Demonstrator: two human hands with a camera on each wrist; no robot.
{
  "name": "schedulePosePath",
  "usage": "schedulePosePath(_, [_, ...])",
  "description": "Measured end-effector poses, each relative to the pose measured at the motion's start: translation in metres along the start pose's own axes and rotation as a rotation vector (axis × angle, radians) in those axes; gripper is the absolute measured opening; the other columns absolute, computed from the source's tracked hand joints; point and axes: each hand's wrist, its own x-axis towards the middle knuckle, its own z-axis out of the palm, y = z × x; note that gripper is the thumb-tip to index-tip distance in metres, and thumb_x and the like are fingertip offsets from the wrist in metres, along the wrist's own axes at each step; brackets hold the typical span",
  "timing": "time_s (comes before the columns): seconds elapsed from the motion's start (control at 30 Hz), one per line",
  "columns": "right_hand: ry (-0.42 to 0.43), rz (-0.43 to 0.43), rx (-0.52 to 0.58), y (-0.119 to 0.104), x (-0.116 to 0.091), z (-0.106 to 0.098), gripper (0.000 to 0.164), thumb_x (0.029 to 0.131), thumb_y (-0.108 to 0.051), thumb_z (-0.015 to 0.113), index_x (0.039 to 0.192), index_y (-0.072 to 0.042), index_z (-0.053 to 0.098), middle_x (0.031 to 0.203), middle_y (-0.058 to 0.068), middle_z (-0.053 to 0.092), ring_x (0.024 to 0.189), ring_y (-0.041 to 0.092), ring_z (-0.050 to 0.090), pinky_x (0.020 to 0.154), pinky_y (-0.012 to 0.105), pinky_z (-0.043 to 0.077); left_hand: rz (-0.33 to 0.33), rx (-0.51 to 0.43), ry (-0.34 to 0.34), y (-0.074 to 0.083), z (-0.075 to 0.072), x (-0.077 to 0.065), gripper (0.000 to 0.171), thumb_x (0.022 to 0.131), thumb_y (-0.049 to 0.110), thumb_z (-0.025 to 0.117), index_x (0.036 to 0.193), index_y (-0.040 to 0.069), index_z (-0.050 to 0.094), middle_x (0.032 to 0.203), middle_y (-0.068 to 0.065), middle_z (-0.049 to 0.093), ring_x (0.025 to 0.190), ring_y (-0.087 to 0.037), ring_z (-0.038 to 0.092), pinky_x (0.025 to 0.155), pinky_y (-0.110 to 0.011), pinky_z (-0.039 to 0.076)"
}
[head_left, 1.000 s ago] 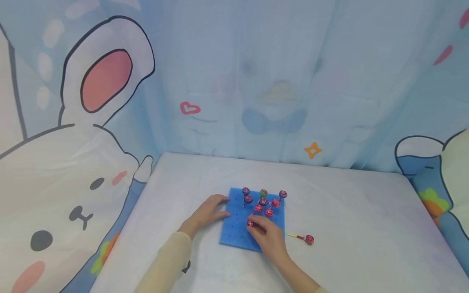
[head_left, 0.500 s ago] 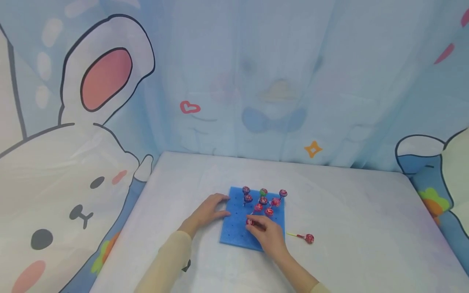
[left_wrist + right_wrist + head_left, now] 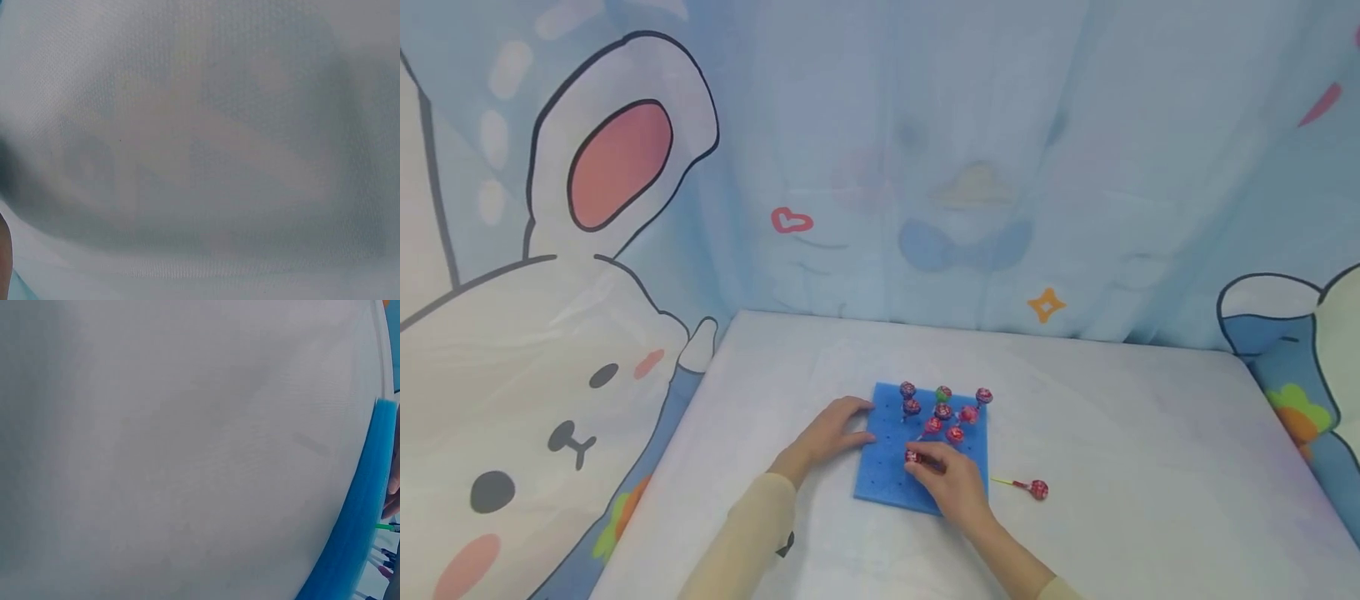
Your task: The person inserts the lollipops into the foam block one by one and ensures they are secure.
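Observation:
In the head view a blue foam board with rows of small holes lies on the table. My right hand pinches a red-wrapped lollipop over the front half of the board; its stick is hidden, so I cannot tell whether it sits in a hole. My left hand rests against the board's left edge, thumb and fingers spread and touching it. Behind the right hand, several lollipops stand in the board, some tilted. The right wrist view catches the board's side and a few sticks at the right.
One more lollipop, red with a yellow stick, lies on the white tablecloth right of the board. A cartoon-printed curtain closes off the back and sides. The left wrist view is almost all pale cloth.
Both hands keep almost the same place, the right still pinching the lollipop over the same part of the board. The whole head view shifts slightly.

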Motion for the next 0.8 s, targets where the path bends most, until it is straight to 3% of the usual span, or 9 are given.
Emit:
schedulePosePath(0.33, [0.002, 0.055, 0.055, 0.0023, -0.0019, -0.0012, 0.029, 0.085, -0.017, 0.077, 0.114, -0.015, 0.073, 0.116, 0.002, 0.069, 0.109, 0.02, 0.064, 0.091, 0.028, 0.055, 0.002, -0.005, 0.006, 0.0032, -0.0002, -0.0022, 0.056, 0.092, 0.038, 0.067, 0.14, 0.014, 0.051, 0.142, -0.006, 0.051, 0.136, -0.024, 0.041, 0.115, -0.042, 0.032])
schedulePosePath(0.8, [-0.022, 0.104, 0.205, 0.0008, -0.0054, -0.0024, 0.043, 0.085, -0.012, 0.076, 0.126, -0.006, 0.064, 0.127, 0.007, 0.064, 0.116, 0.024, 0.062, 0.092, 0.026, 0.053, 0.01, -0.011, 0.006, 0.0017, -0.0019, -0.002, 0.056, 0.092, 0.038, 0.067, 0.14, 0.013, 0.051, 0.142, -0.005, 0.051, 0.136, -0.023, 0.041, 0.116, -0.041, 0.031])
